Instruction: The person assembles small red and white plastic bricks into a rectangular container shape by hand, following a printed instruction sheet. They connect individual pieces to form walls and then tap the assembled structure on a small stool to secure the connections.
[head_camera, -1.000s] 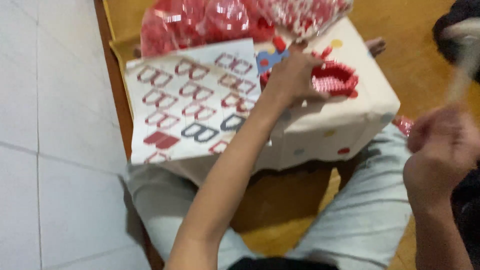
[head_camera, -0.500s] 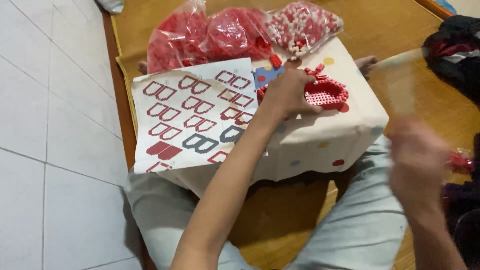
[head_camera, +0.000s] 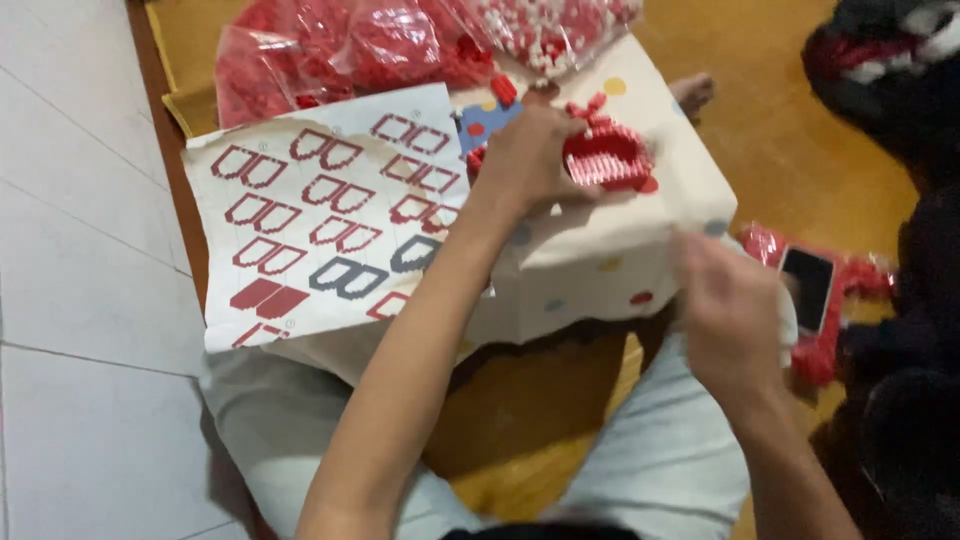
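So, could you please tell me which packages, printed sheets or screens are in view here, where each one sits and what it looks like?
Clear plastic bags: far edge of the box, bulging with small red pieces; one on the right holds red and white.
Instruction sheet: left on the box top, white with rows of red outline diagrams.
Phone: on the floor at right, dark blank screen, among red wrapping.
Left hand: rests on the red brick model.

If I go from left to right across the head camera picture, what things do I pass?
White floor tiles → paper sheet with red shapes → left hand → red brick model → right hand → phone → black plush toy.
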